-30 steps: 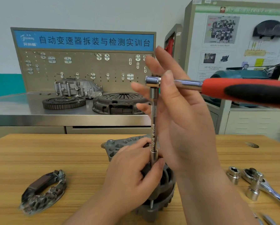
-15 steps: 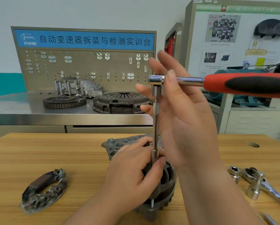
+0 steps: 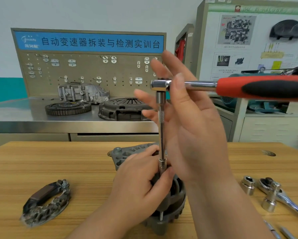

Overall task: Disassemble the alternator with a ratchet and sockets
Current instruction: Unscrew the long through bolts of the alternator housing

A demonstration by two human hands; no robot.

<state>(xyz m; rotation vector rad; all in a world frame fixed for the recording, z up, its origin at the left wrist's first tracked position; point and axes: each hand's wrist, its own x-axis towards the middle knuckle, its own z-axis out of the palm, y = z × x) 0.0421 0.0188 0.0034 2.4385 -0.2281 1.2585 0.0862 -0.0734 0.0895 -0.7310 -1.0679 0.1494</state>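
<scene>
Red-handled ratchet [image 3: 231,87] lies level atop an upright extension [image 3: 161,135] (chrome, knurled) planted in the grey alternator [image 3: 177,197].

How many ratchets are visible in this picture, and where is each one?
2. One red-handled ratchet stands on an extension above the alternator. One chrome ratchet lies on the table's right side. More may be outside the frame.
</scene>
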